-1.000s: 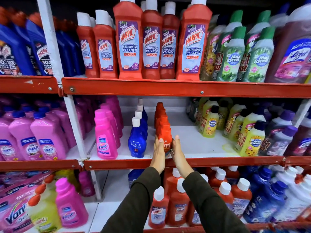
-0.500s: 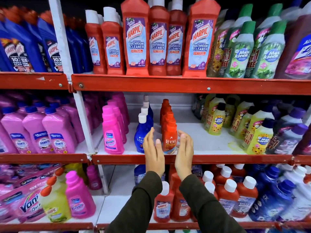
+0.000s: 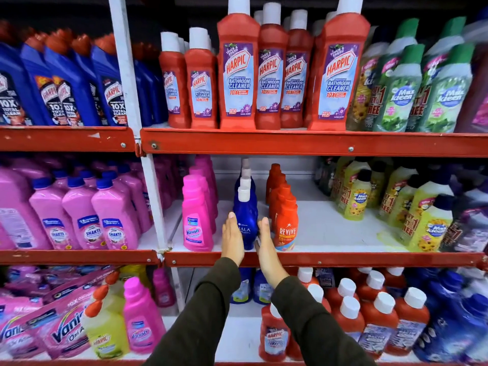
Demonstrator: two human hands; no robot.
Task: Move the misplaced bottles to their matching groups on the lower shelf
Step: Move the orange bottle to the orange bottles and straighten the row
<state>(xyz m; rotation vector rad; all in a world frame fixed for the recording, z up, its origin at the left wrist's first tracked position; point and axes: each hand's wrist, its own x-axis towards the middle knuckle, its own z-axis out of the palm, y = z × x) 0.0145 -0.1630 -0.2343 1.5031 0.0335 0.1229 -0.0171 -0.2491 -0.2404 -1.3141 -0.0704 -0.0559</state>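
Note:
On the middle shelf (image 3: 343, 258) three short rows run front to back: pink Vanish bottles (image 3: 196, 220), blue Ujala bottles with white caps (image 3: 247, 215) and orange Revive bottles (image 3: 286, 223). My left hand (image 3: 232, 240) lies flat against the left side of the front blue bottle. My right hand (image 3: 266, 241) lies flat against its right side, between it and the front Revive bottle. The fingers of both hands are straight, and the bottle stands on the shelf. On the lower shelf, red Harpic bottles (image 3: 274, 334) stand below my arms, with blue bottles (image 3: 241, 289) behind them.
At the lower left a yellow Harpic bottle (image 3: 105, 331) and a pink Vanish bottle (image 3: 142, 320) stand beside pink Vanish pouches (image 3: 60, 336). Yellow Max Kleen bottles (image 3: 427, 228) fill the middle shelf's right side. Bare white shelf (image 3: 322, 223) lies right of the Revive row.
Both hands let go of the front Revive bottle, opened, and shifted left; they now flank the front blue Ujala bottle. The view has moved closer to the shelf.

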